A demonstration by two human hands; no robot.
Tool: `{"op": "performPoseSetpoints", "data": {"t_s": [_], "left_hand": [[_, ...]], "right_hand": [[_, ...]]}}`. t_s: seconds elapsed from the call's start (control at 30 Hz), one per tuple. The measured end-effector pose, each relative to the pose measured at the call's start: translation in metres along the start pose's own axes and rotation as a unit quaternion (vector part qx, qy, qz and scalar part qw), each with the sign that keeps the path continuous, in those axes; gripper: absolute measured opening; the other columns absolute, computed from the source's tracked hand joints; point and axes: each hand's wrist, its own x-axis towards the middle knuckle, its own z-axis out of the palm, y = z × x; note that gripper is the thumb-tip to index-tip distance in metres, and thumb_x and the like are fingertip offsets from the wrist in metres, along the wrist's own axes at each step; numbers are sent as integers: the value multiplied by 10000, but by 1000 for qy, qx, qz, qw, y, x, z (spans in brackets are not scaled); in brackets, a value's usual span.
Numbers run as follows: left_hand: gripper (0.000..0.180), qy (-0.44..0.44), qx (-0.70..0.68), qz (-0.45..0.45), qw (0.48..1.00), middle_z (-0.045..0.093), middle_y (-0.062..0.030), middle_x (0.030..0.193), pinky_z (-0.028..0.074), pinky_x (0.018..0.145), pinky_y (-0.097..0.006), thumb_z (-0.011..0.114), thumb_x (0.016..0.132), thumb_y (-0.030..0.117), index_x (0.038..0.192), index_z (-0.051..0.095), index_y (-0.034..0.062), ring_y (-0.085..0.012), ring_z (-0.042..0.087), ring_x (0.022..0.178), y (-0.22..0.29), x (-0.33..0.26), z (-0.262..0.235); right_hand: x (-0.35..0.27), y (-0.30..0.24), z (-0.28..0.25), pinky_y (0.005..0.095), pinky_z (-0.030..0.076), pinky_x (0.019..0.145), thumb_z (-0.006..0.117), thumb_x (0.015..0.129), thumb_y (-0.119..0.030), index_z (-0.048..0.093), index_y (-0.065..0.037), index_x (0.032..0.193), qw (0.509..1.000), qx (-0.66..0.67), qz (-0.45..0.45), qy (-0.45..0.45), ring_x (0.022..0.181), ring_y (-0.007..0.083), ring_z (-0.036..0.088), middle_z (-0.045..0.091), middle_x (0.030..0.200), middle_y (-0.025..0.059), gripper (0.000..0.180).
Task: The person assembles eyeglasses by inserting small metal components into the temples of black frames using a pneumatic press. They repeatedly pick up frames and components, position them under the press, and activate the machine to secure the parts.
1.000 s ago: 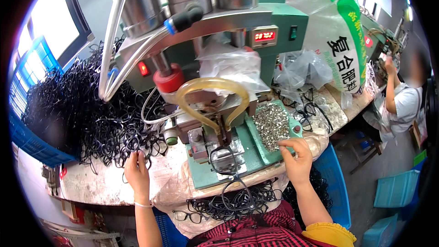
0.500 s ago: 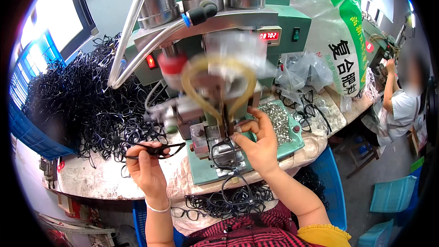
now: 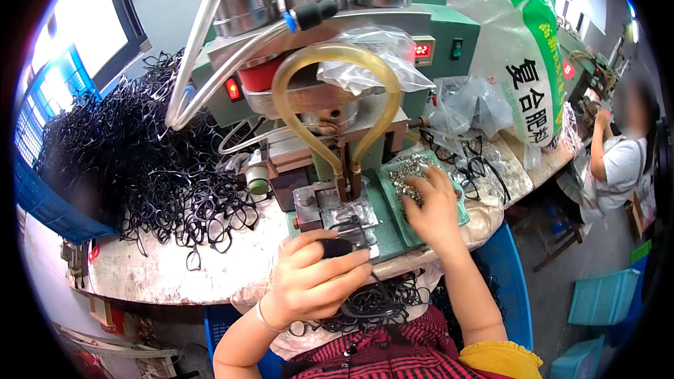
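My left hand (image 3: 314, 277) is closed around a black eyeglass frame (image 3: 338, 247), just in front of the green press (image 3: 390, 228) and its metal fixture (image 3: 347, 209). Part of the frame hides behind my fingers. My right hand (image 3: 435, 210) reaches into a green tray (image 3: 456, 212) of small silvery metal parts (image 3: 407, 172). Its fingers are bent but apart, with the tips among the parts. Above the fixture, a looped yellowish tube (image 3: 281, 91) runs down to two copper-coloured electrodes (image 3: 348, 186).
A large heap of black eyeglass frames (image 3: 126, 147) spreads leftward from a blue basket (image 3: 60, 189). More frames (image 3: 382, 302) lie at my lap. Clear plastic bags (image 3: 470, 112) and a big white-green sack (image 3: 519, 49) stand behind. Another person (image 3: 618, 161) works at far right.
My left hand has come right to the fixture with its eyeglass frame. My right hand has left the fixture for the metal parts. The frame hanging at the electrodes is gone from there.
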Motion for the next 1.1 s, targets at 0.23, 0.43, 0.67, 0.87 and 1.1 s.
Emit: {"op": "performPoseSetpoints", "data": {"t_s": [0.23,0.43,0.67,0.87,1.1], "left_hand": [[297,-8,-16,-43,999,730,-2,1011,525,842,-383,802,669,59,955,739,111,-178,540,647,-8,-3,11],[291,-15,-6,-74,997,738,-70,1068,509,918,-449,785,699,45,983,737,90,-239,632,776,-5,-10,13],[225,34,343,-184,921,722,-92,1071,400,1048,-557,713,736,61,948,683,130,-279,695,997,41,-139,-28],[140,-138,383,-494,768,677,-103,1009,477,863,-419,726,791,87,926,699,62,-313,594,971,-28,-217,-173],[337,-260,365,-573,687,610,-148,1036,496,832,-459,794,759,343,816,631,53,-357,568,971,-99,-251,-143]], "right_hand": [[-20,47,21,487,408,1042,731,757,-124,729,-66,919,997,3,1,76,1268,410,501,583,1242,224,172],[12,29,40,462,506,873,688,753,-81,641,-81,936,987,-40,-152,-29,1280,372,505,589,1257,178,189],[-38,95,10,289,488,856,604,952,-71,686,-21,1069,911,318,247,93,916,148,614,678,1009,52,152],[-23,67,39,248,472,858,651,927,-40,667,-12,1072,867,429,241,85,936,96,594,660,1013,27,148],[2,13,34,237,477,797,673,888,-14,705,7,1021,898,400,177,35,845,102,618,701,931,38,138]]}}
